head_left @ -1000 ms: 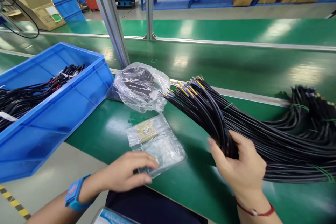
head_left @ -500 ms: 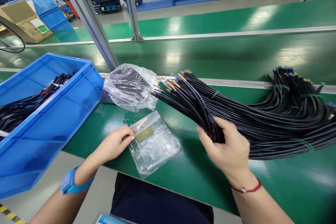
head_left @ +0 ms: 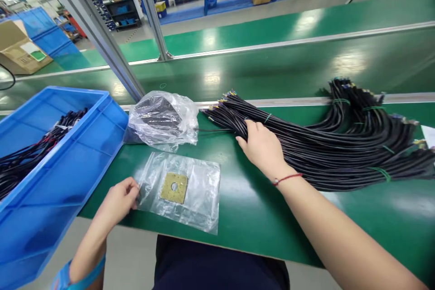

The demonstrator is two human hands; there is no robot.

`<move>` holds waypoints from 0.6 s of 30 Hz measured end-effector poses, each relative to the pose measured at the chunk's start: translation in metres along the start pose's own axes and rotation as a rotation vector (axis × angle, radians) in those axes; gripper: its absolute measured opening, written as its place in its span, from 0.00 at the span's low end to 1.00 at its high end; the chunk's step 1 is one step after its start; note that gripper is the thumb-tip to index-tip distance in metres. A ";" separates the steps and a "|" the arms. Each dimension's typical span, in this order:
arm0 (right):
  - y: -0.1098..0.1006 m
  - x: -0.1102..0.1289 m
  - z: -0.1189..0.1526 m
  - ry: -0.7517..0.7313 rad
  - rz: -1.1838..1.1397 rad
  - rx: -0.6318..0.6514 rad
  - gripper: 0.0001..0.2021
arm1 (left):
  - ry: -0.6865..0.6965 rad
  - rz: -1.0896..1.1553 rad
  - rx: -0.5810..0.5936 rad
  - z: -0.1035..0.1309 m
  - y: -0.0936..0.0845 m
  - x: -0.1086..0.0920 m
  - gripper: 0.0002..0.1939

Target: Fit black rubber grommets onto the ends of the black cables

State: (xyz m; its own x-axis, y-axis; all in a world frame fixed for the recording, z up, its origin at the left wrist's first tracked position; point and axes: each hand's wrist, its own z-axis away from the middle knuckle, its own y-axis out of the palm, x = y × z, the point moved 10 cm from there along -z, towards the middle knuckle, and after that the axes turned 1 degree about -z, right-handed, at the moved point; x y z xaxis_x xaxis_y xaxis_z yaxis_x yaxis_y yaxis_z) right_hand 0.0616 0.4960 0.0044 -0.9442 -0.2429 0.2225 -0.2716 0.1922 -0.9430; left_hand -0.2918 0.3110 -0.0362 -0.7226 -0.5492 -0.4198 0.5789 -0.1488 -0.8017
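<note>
My left hand (head_left: 120,200) pinches the left edge of a clear plastic bag (head_left: 203,190) that lies flat on the green table. A yellow-brown square piece with a round hole (head_left: 174,187) shows at the bag's middle; I cannot tell whether it is inside or under the plastic. My right hand (head_left: 263,147) is closed over the near part of a bundle of black cables (head_left: 316,154), close to their stripped, coloured wire ends. The cables run away to the right, with green ties round several bunches. The fingertips of my right hand are partly hidden among the cables.
A blue crate (head_left: 64,158) holding black cables stands at the left. Behind the flat bag sits a crumpled clear bag (head_left: 163,118) with dark contents. A metal post (head_left: 98,36) rises at the back left, and a metal rail (head_left: 288,102) runs along the table.
My right hand has lowered the raised cables onto the bundle. My left hand has shifted left and down, and the flat bag has turned, so the square piece shows whole.
</note>
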 end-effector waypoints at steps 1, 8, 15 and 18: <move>-0.003 0.009 0.004 -0.044 0.030 -0.025 0.24 | 0.024 -0.099 -0.051 0.004 -0.004 0.001 0.11; 0.006 0.111 0.107 -0.723 -0.282 0.217 0.23 | 0.488 -0.333 -0.280 0.025 -0.009 -0.026 0.18; 0.024 0.085 0.130 -0.781 -0.222 0.283 0.26 | 0.662 -0.466 -0.251 0.030 0.024 -0.046 0.18; 0.017 0.053 0.128 -0.813 -0.186 0.277 0.25 | 0.727 -0.492 -0.314 0.040 0.015 -0.071 0.16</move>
State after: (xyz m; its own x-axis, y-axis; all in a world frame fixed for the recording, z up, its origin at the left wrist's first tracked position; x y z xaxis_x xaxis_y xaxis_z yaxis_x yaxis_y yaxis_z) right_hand 0.0305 0.3644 -0.0315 -0.4348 -0.8698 0.2331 -0.2535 -0.1302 -0.9585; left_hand -0.2163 0.3154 -0.0017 -0.9800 0.1823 -0.0802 0.0924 0.0593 -0.9940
